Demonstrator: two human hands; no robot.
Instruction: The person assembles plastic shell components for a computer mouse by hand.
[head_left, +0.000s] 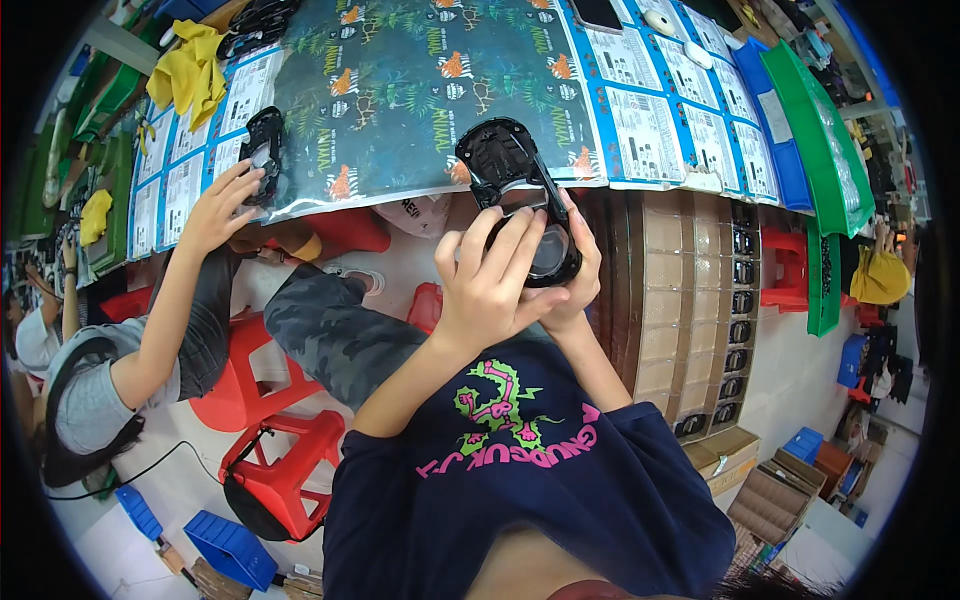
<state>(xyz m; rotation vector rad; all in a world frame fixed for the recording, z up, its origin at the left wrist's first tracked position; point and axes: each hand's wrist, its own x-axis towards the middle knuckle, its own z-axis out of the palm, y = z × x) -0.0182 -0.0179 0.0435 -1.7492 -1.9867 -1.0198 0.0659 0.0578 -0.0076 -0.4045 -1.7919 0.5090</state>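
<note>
A black plastic toy car body shell [497, 152] is held up at the table's front edge, its hollow inside showing. My left hand [492, 275] reaches across it, fingers bent and pressing on a clear window piece [550, 248] within the shell. My right hand [582, 262] wraps round the shell's right side, with the thumb under its near end. Part of the clear piece is hidden by my fingers. To the left, a co-worker's hand [222, 205] touches a similar black shell [264, 140] lying at the table edge.
A patterned mat [400, 100] and printed sheets [640, 130] cover the table. Green bins [815, 130] and a blue bin [785, 160] line its right end. Stacked cartons [665, 300] stand below on the right, red stools [255, 375] on the left. A yellow cloth [190, 75] lies far left.
</note>
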